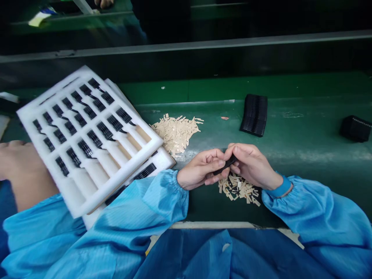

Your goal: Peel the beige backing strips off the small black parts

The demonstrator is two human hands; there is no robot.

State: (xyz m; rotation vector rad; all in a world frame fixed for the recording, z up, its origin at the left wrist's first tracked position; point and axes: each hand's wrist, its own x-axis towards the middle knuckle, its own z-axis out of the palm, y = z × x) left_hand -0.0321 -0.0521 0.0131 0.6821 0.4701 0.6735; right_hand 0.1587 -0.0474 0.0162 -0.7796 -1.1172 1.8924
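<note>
My left hand (pixel 205 166) and my right hand (pixel 252 164) meet over the green work surface, both closed on one slim black plastic piece (pixel 221 167). The left fingers pinch its lower-left end, while the right thumb and fingers grip the upper-right end and hide part of it. Just under the right hand lies a small pile of cream-coloured strips (pixel 240 190). A larger heap of similar strips (pixel 176 135) sits beyond my left hand. Farther back on the right is a stack of black ribbed parts (pixel 254 115).
A white foam tray (pixel 84 73) with black comb-like parts rests tilted on another tray at left. Another person's arm (pixel 29 182) is beside it. A black block (pixel 356 129) stands far right. A rail (pixel 186 47) crosses behind; a hand (pixel 104 3) shows at the top.
</note>
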